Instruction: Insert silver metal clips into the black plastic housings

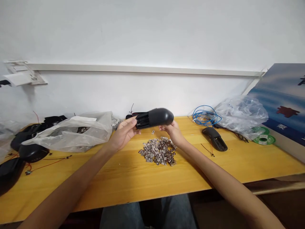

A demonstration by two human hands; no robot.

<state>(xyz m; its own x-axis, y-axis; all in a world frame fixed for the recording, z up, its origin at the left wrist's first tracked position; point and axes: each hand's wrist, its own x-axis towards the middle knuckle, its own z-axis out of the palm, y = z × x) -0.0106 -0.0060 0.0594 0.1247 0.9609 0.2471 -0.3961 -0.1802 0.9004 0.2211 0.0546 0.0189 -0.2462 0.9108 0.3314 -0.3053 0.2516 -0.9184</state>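
Note:
Both hands hold one black plastic housing (154, 117) above the yellow wooden table (133, 178). It is long and rounded at its right end, with an open ribbed compartment facing me and thin wires trailing from its left end. My left hand (124, 133) grips its left part with the fingers closed around it. My right hand (172, 132) supports the rounded right end from below, fingers curled. Directly under the hands lies a heap of several small silvery metal parts (158, 152).
A second black housing (214, 138) lies to the right, near a blue wire coil (205, 116), a crumpled clear bag (240, 114) and green solder reels (264, 139). At the left are a plastic bag (73, 132) and several black housings (30, 151) with red wires.

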